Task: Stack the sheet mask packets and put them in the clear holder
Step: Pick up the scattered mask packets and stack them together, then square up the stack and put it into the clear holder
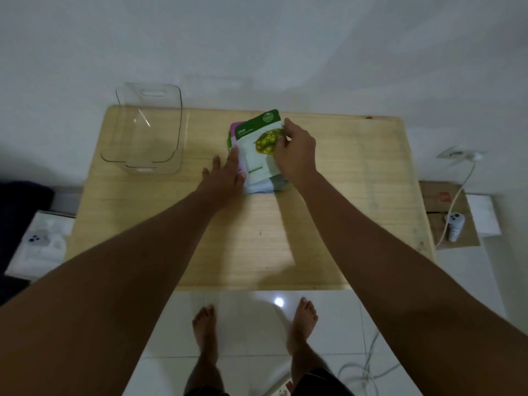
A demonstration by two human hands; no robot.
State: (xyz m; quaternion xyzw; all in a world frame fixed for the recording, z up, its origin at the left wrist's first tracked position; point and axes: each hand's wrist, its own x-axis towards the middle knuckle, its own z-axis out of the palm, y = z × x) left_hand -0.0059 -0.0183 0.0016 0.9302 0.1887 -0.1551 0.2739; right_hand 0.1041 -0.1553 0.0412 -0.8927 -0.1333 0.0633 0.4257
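Note:
Several sheet mask packets lie in a loose pile (258, 182) near the middle of the wooden table (343, 195). On top is a white and green olive packet (257, 155), with a purple packet (235, 131) peeking out to its left. My right hand (295, 151) pinches the olive packet's right edge. My left hand (227, 174) rests flat with spread fingers against the pile's left side. The clear holder (147, 135) stands empty at the table's far left corner, apart from both hands.
A white wall rises right behind the table. A white box with a controller (38, 240) sits on the floor at left. At right lie a cardboard box (448, 215), a second controller (454, 222) and a cable to a wall socket (457, 152). My bare feet stand on white tiles.

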